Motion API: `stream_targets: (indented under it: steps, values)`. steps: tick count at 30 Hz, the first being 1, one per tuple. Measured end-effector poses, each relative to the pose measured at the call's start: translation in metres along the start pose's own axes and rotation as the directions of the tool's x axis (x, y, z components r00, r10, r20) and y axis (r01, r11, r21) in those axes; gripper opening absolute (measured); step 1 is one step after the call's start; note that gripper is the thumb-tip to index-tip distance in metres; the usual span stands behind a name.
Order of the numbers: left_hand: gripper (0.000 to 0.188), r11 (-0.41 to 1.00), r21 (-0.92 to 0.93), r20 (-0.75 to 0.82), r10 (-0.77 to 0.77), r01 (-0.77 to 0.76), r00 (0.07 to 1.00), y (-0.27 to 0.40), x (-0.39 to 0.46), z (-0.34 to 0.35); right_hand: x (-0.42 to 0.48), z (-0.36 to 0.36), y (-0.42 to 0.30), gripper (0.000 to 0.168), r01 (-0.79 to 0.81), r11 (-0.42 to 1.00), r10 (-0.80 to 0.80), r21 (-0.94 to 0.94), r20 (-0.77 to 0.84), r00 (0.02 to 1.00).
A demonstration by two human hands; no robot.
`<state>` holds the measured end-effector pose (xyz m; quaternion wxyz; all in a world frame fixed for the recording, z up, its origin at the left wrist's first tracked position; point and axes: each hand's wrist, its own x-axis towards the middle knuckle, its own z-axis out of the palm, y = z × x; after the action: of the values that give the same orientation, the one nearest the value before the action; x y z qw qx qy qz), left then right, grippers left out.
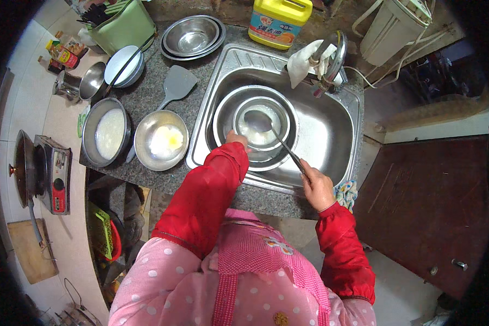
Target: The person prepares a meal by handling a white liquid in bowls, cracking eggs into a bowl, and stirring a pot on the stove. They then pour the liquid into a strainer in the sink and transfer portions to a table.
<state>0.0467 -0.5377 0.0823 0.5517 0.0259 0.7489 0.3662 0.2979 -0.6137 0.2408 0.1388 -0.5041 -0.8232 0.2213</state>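
My right hand (318,186) grips the dark handle of a metal ladle (284,146). The ladle's head lies inside a small stainless steel bowl (286,129) holding a cloudy whitish liquid. At the near left rim of that bowl is my left hand (237,139), its fingers closed on the edge and partly hidden by the red sleeve. The small bowl sits within a larger stainless steel basin (224,118). Both stand in the left part of a steel sink (326,138).
Left of the sink are a metal bowl with egg (161,140), a pot of whitish contents (109,134), a grey spatula (180,83) and stacked white bowls (124,67). Nested basins (192,36), a yellow jug (280,22) and a cloth-wrapped faucet (324,57) stand behind.
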Motion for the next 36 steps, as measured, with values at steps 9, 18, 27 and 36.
stream_targets:
  steps: [9,18,27,36]
  values:
    - [0.057,0.998,0.037,0.005,0.053,-0.053,0.999,-0.004,0.007,-0.001,0.006,0.000,0.006,0.043,-0.062,0.989,0.049,-0.136,-0.096,0.994]
    - [0.047,0.991,0.061,-0.006,0.120,-0.119,0.993,-0.005,0.004,0.000,0.022,0.024,0.006,0.041,-0.146,0.983,0.142,-0.114,-0.043,0.989]
    - [0.058,0.992,0.023,-0.073,0.128,-0.126,0.989,-0.005,0.003,0.002,0.005,0.015,0.010,0.038,-0.245,0.916,0.263,0.319,-0.015,0.965]
    - [0.055,0.995,-0.060,0.016,0.085,-0.084,0.996,-0.002,0.000,0.001,-0.004,-0.008,0.005,0.050,0.062,0.979,-0.095,-0.195,-0.166,0.982]
